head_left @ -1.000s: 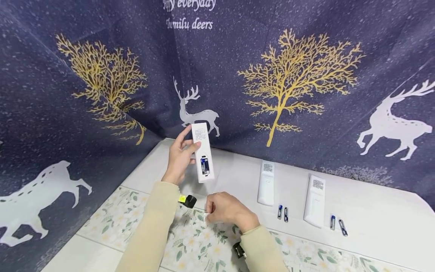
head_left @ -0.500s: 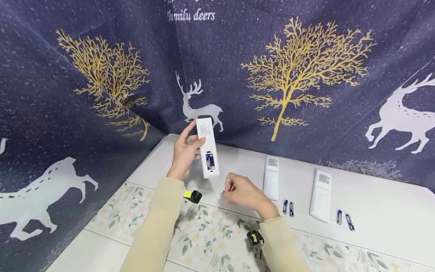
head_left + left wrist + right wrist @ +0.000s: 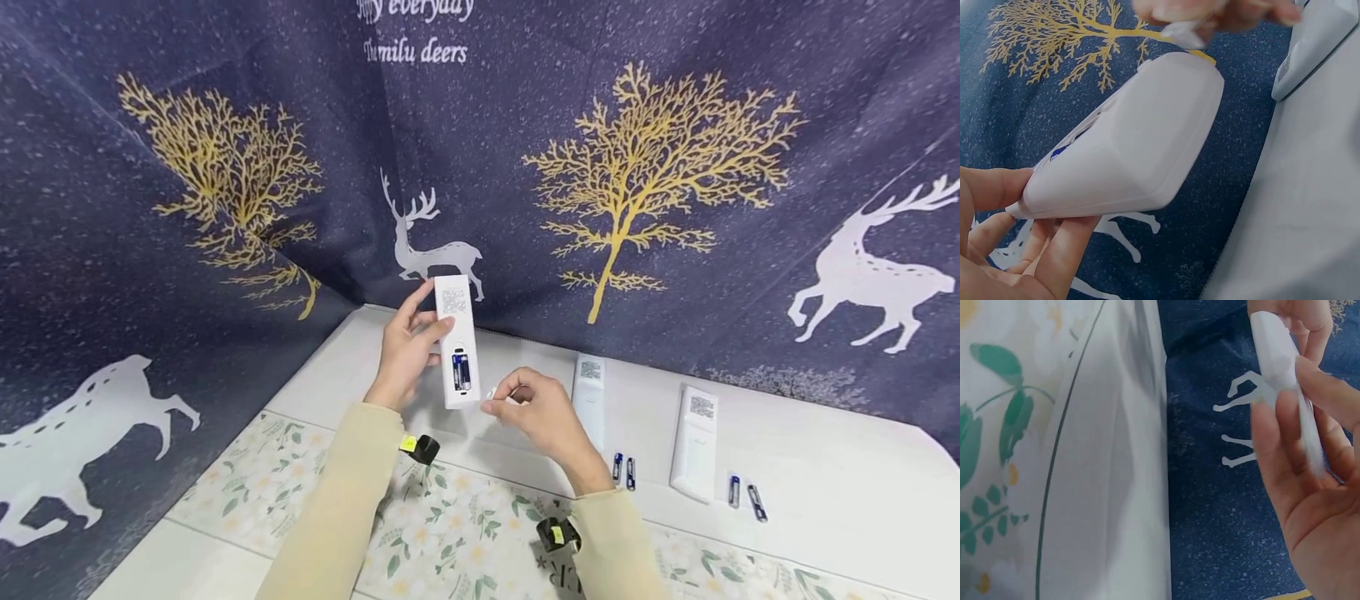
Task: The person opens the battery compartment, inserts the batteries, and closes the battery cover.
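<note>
My left hand (image 3: 401,358) holds a white remote control (image 3: 464,332) up above the table, its back toward the head camera. Two blue batteries (image 3: 461,372) lie side by side in its uncovered compartment. Close to the remote's lower end is my right hand (image 3: 546,414), pinching a thin white battery cover (image 3: 491,393) between thumb and fingers. The left wrist view shows the remote's end (image 3: 1166,125) large, with the cover (image 3: 1184,34) just beyond it. In the right wrist view the cover (image 3: 1308,437) is partly hidden by fingers.
Two more white remotes lie back-up on the table, one (image 3: 590,400) partly behind my right hand and one (image 3: 694,442) farther right. A pair of batteries (image 3: 624,471) is beside the first, another pair (image 3: 746,497) beside the second. A dark printed cloth (image 3: 495,208) hangs behind.
My right hand has risen from the floral strip and moved up and right, bringing the battery cover beside the remote's lower end. The left hand's hold has stayed much the same.
</note>
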The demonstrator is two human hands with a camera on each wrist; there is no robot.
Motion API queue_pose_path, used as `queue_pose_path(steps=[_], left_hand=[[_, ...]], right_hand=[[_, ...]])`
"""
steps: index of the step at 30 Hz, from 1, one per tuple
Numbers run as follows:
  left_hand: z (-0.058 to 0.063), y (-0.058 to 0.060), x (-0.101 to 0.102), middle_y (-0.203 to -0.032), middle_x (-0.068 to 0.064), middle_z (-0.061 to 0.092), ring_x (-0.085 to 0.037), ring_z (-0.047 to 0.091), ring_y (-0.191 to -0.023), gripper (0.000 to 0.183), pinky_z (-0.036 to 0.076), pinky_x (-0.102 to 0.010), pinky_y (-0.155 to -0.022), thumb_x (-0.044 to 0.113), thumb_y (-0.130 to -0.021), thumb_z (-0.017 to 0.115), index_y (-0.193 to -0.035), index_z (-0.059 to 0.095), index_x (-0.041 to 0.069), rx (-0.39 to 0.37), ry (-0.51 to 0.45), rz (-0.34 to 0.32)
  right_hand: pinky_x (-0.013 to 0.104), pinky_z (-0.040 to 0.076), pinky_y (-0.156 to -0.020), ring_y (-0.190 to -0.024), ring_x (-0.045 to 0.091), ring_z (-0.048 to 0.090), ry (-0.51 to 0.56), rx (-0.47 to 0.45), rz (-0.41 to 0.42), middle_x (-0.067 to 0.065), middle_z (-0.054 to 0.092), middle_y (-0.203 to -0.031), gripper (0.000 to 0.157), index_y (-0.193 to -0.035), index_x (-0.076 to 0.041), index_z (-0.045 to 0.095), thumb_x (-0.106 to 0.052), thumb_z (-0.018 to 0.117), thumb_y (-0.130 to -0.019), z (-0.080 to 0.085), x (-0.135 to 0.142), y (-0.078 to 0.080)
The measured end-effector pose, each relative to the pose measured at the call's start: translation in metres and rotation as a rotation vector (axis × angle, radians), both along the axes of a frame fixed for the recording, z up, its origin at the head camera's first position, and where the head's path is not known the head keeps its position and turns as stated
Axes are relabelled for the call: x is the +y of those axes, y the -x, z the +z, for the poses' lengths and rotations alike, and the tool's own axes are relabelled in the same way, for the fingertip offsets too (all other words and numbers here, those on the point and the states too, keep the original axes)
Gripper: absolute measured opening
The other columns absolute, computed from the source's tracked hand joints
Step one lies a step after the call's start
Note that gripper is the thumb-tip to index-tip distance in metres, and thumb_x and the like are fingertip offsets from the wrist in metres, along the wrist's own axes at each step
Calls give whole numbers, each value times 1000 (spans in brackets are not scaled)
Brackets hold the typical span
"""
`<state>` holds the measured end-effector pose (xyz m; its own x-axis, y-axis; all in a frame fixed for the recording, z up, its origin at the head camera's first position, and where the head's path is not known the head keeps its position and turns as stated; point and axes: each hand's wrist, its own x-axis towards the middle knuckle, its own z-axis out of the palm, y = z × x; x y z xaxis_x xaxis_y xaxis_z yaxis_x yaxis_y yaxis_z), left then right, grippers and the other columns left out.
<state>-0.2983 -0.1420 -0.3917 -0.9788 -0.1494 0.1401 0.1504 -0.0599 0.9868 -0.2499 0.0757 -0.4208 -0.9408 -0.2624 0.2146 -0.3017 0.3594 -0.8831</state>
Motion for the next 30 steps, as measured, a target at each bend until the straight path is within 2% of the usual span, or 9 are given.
queue_pose_path(steps=[5,8,10,12,16,19,23,27,30], left_hand=[[0,2,6,-120,-8,69,-18,69,-86,69,55,-29,-62,10,-101,73,-159,51,39,12,23,-8],[2,5,10,-120,-8,69,-20,69,-87,68,56,-32,-65,12,-100,74,-158,51,39,29,26,-18],[3,6,11,-120,-8,69,-21,69,-89,68,57,-35,-66,12,-100,74,-158,51,40,38,27,-19],[5,7,12,-120,-8,68,-21,70,-90,67,57,-38,-69,13,-101,74,-158,51,41,42,29,-16],[6,7,12,-120,-8,69,-23,70,-91,67,58,-47,-74,13,-101,74,-157,52,42,38,28,-15],[4,4,11,-120,-8,69,-22,70,-92,67,58,-44,-72,12,-101,74,-157,52,42,30,31,-25],[0,0,10,-120,-11,69,-21,70,-90,68,58,-33,-63,10,-100,74,-157,52,39,29,30,-33],[0,-2,13,-121,-13,70,-20,70,-87,68,60,-35,-63,10,-100,74,-159,52,35,38,36,-40],[-1,-2,16,-120,-12,70,-19,70,-87,68,59,-36,-64,9,-100,74,-159,51,33,36,42,-44]], right_hand=[[30,61,-69,-78,20,71,139,29,6,8,72,-94,10,-99,-3,73,-3,81,-93,5,3,3],[35,65,-74,-83,26,73,213,33,14,14,67,-98,18,-115,0,73,2,74,-97,10,5,5],[35,65,-77,-86,28,73,219,60,15,15,66,-99,23,-122,0,73,2,71,-100,13,6,7],[33,62,-78,-90,25,72,189,102,-10,12,69,-101,21,-122,-4,76,-2,71,-101,15,6,8],[28,55,-78,-92,19,68,169,176,-76,4,75,-103,11,-111,-9,79,-9,73,-101,15,4,8],[26,55,-76,-90,18,68,226,198,-96,5,76,-103,8,-107,-8,79,-8,75,-100,12,-1,4],[29,60,-74,-85,18,69,313,211,-87,7,76,-103,7,-106,-4,78,-3,75,-99,7,-10,0],[36,64,-76,-87,18,71,397,198,-61,13,76,-105,10,-108,2,76,2,73,-99,7,-17,-3],[36,65,-77,-91,19,72,433,187,-49,17,76,-109,12,-111,5,74,4,72,-99,8,-19,-5]])
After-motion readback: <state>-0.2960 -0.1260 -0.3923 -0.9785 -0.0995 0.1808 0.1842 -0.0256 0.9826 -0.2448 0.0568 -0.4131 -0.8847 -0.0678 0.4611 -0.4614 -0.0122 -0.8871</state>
